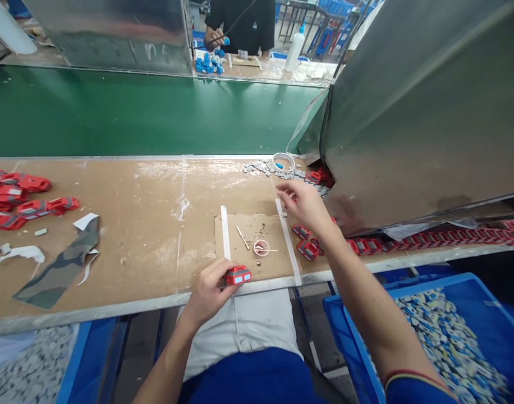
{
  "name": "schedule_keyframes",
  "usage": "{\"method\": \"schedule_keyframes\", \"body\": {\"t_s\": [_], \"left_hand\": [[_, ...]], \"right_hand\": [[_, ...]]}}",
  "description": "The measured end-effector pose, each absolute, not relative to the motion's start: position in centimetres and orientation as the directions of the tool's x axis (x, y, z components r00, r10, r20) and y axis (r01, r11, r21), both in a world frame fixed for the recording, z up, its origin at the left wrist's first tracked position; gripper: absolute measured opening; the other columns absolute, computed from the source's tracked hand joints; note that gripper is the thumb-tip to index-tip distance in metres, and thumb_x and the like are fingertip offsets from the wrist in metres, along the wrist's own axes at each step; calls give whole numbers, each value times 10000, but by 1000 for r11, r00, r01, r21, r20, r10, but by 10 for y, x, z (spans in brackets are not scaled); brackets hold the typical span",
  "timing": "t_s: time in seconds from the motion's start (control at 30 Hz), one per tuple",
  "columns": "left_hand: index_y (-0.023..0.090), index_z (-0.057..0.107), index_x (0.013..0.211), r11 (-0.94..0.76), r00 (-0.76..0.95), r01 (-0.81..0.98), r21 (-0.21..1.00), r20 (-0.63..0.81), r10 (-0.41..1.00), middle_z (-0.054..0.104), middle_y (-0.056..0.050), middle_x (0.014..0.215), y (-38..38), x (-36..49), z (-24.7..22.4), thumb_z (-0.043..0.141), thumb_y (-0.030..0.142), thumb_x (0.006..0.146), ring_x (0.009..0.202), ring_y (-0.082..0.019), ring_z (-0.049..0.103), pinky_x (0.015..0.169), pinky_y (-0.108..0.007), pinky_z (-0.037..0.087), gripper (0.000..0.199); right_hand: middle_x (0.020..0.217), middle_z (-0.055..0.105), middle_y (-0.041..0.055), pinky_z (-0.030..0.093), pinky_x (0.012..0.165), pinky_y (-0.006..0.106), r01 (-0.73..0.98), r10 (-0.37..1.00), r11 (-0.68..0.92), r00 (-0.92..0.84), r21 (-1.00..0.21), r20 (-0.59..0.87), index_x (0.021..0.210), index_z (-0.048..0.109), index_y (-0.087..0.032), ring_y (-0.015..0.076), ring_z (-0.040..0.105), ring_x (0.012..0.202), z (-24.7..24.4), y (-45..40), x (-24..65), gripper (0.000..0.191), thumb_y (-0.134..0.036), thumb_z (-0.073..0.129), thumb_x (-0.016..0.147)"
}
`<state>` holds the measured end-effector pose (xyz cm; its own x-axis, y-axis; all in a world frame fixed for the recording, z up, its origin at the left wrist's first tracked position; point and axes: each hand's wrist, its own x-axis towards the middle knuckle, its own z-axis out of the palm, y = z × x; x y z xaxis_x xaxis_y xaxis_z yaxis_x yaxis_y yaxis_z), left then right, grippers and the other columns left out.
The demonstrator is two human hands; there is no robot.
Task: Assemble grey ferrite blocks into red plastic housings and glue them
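Note:
My left hand grips a red toy vehicle body with pale windows, at the front edge of the workbench. My right hand is over the bench to the right, fingers bent and drawn together; whatever is between the fingertips is too small to make out. Below that hand a small grey piece lies by a white tape strip. Between the hands, on a cardboard sheet, are a small round cup with a thin stick across it and a white stick.
Red vehicle bodies are piled at the left; more line the right edge. Grey pieces surround a tape roll. A metal panel rises at the right. Blue bins stand below. Another person works beyond the green belt.

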<state>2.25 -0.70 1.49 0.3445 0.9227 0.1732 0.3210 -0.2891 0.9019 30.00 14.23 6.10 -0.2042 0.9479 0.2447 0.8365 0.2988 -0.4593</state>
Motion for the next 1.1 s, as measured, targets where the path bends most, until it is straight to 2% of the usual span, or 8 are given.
{"method": "schedule_keyframes", "body": {"t_s": [0.07,0.23,0.47,0.63,0.7,0.9,1.0,1.1], "left_hand": [[203,700,1009,-286,340,317,904,173,924,725,-37,891,-7,22,14,676,230,966,779,-174,670,708,-257,516,55],[202,713,1028,-268,312,299,916,172,934,741,-47,904,-8,20,11,689,225,945,798,-189,684,712,-273,527,90],[195,724,1018,-220,273,263,939,147,951,749,-44,891,-8,21,9,710,210,911,797,-191,677,707,-282,513,109],[199,729,1008,-197,270,261,945,124,955,746,-32,888,-8,21,8,727,166,877,796,-186,669,705,-277,510,135],[201,732,1011,-185,257,265,947,115,959,749,-33,893,-8,20,7,735,171,877,799,-187,671,713,-282,519,138],[200,736,1012,-175,255,269,947,105,961,758,-47,897,-8,20,8,733,195,878,811,-199,684,715,-291,539,134],[200,738,1008,-193,263,264,945,122,957,762,-49,894,-7,20,9,724,193,879,800,-194,683,712,-286,535,130],[194,738,1014,-200,269,250,947,131,954,763,-54,905,-6,20,8,725,216,894,804,-190,686,708,-277,528,122]], "right_hand": [[1196,748,155,528,962,374,923,974,219,-188,-316,125,1177,747,-131,267,701,1021,60,191,303,290,-141,545,970],[1280,725,194,482,1041,362,948,973,230,-227,-219,38,1156,777,-104,298,667,1180,41,250,290,339,-53,524,938],[1214,758,182,480,1022,340,972,987,160,-160,-172,13,1167,764,-113,287,676,1173,34,256,291,275,-168,547,1007],[1140,744,318,512,958,402,987,998,-53,56,-153,16,1142,757,-2,362,712,1108,27,263,286,426,-314,477,1067],[1147,739,331,517,955,410,983,995,-95,98,-158,7,1133,760,10,374,716,1110,23,268,282,413,-315,520,1047],[1093,788,218,537,930,347,976,998,-46,37,-213,-48,1091,790,-71,301,738,1067,22,270,282,231,-158,642,935],[1079,806,143,535,897,292,970,997,16,-34,-242,-72,1141,777,-112,238,747,1010,23,258,288,269,-97,654,903],[1129,797,138,525,918,291,969,995,55,-73,-240,-67,1181,761,-124,237,735,1040,25,241,294,295,-106,663,904]]}}
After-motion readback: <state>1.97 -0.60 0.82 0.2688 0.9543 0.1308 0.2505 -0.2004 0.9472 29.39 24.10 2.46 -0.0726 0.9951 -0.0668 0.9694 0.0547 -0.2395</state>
